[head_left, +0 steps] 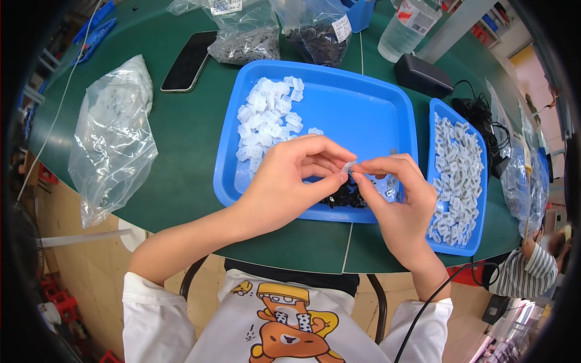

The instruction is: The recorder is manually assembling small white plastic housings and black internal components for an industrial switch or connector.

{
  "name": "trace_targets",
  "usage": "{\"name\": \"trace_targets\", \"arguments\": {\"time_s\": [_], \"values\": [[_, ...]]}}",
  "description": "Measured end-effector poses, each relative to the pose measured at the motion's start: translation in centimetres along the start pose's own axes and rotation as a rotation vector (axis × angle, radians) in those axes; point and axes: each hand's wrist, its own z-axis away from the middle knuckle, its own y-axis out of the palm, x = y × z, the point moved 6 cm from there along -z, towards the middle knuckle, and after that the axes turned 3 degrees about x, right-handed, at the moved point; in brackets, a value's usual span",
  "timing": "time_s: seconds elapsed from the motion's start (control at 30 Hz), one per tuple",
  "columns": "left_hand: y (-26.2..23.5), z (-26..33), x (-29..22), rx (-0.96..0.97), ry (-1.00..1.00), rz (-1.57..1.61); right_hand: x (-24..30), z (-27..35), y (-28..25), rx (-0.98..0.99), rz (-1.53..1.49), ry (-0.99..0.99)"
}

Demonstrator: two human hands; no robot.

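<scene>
Over the large blue tray (327, 70), my left hand (284, 175) pinches a small translucent white plastic piece (348, 166) between thumb and forefinger. From the other side, my right hand (399, 196) closes its thumb and forefinger at the same piece. Something tiny and dark shows at the right fingertips, too small to name. Below the hands lies a heap of small black parts (345, 197), partly hidden by the fingers. A few small metal-looking bits (392, 186) sit beside my right fingers. Many translucent white pieces (266, 115) are piled at the tray's left.
A narrower blue tray (433, 121) at the right holds many small pale connectors (457, 175). Around the green table stand a plastic bag (115, 139), a phone (189, 62), bags of parts (248, 45), a water bottle (408, 30) and a black box (423, 75). Another person (535, 269) sits far right.
</scene>
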Motion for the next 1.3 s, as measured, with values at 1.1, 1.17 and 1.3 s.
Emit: {"name": "trace_targets", "arguments": {"time_s": [1.1,1.17,1.3], "values": [[0.5,0.5,-0.5,-0.014,0.112,-0.110,-1.3,0.8,0.7,0.041,-0.122,0.211],[0.5,0.4,-0.5,-0.009,0.111,-0.068,-1.4,0.8,1.0,0.047,-0.200,0.256],[0.3,0.3,-0.5,-0.004,0.103,-0.015,-1.4,0.8,1.3,0.089,-0.285,0.274]]}}
